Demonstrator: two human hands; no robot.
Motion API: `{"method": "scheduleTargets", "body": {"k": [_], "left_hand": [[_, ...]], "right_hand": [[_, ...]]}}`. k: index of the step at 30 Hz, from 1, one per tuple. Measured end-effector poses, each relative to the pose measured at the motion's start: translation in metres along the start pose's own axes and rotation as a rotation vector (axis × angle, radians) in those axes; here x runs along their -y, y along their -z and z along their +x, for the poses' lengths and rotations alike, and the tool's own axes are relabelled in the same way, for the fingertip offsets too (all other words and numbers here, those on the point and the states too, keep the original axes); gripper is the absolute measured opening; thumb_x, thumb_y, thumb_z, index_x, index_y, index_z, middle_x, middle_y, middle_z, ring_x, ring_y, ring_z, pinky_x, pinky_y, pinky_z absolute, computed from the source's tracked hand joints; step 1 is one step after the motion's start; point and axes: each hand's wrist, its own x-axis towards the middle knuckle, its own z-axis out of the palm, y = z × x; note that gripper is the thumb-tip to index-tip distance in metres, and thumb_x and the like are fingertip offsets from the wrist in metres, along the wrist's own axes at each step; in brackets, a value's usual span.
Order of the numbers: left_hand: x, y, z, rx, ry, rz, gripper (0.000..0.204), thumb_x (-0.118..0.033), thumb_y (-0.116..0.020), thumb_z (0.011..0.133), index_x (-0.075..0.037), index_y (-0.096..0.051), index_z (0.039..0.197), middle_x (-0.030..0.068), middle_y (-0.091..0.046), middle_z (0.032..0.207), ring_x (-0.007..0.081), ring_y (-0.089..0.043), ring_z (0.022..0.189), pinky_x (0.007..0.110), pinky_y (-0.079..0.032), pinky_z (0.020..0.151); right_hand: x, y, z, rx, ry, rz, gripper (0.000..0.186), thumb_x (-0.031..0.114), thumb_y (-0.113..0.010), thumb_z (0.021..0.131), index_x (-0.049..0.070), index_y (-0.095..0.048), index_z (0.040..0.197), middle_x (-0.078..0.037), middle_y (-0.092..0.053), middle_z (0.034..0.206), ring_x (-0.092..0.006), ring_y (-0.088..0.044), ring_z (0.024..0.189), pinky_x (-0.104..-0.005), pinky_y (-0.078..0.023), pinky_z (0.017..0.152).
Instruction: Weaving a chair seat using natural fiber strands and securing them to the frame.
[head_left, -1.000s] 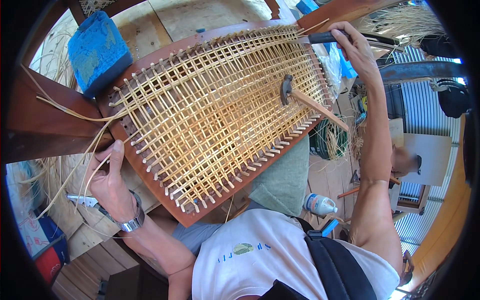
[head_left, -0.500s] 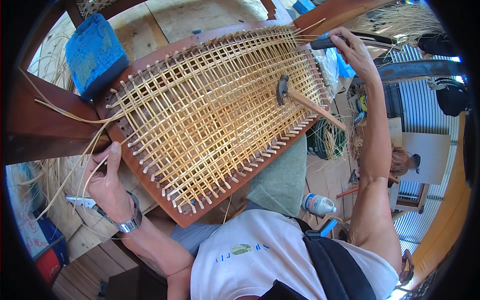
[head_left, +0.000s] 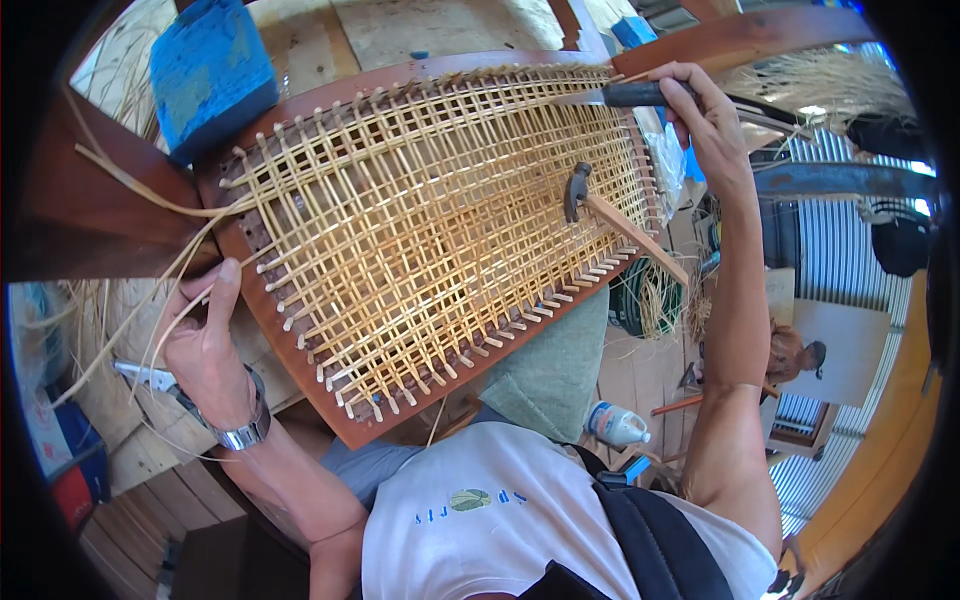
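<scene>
A lattice of woven cane strips (head_left: 430, 220) fills the reddish-brown wooden frame (head_left: 342, 424), with peg-like ends round its edges. At the near left corner, my left hand (head_left: 207, 335) pinches a thin cane strand (head_left: 196, 300) between thumb and fingers. My right hand (head_left: 712, 125), at the far right of the weave, is wrapped round a black-handled tool (head_left: 637, 94) with a tapering metal blade. Its tip points left over the far rows; whether it touches the cane I cannot tell. A claw hammer (head_left: 632, 225) with a wooden handle lies on the weave.
A blue block (head_left: 212, 80) rests at the frame's far left corner. Loose cane ends (head_left: 130, 180) stick out on the left. A green cushion (head_left: 550, 360) and a white bottle (head_left: 617, 424) are near me. Another person (head_left: 792, 352) is off to the right.
The tool in my right hand has shifted left, its blade reaching farther over the weave. My left hand keeps its pinch on the strand. The whole view has shifted slightly.
</scene>
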Motion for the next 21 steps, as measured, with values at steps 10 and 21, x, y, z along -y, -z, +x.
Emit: {"method": "scheduleTargets", "body": {"k": [10,21], "left_hand": [[-0.002,0.001,-0.001,0.043,-0.057,0.05,0.019,-0.013,-0.08,0.084,0.003,-0.072,0.091,0.008,-0.072,0.092,0.0136,-0.06,0.087,0.028,-0.045,0.088],[0.018,0.019,-0.014,0.091,-0.104,0.083,0.031,-0.023,-0.073,0.094,0.006,-0.069,0.104,0.0055,-0.069,0.089,0.0088,-0.061,0.078,0.023,-0.05,0.075]], "right_hand": [[0.003,0.002,-0.033,-0.184,-0.091,0.146,0.02,0.023,-0.059,0.102,0.007,-0.068,0.112,0.004,-0.056,0.074,-0.0005,-0.046,0.06,-0.0173,-0.035,0.05],[-0.063,0.036,-0.222,-0.588,-0.241,1.137,0.032,0.019,-0.056,0.102,0.003,-0.053,0.13,-0.006,-0.058,0.097,-0.0088,-0.053,0.081,-0.0199,-0.044,0.068]]}}
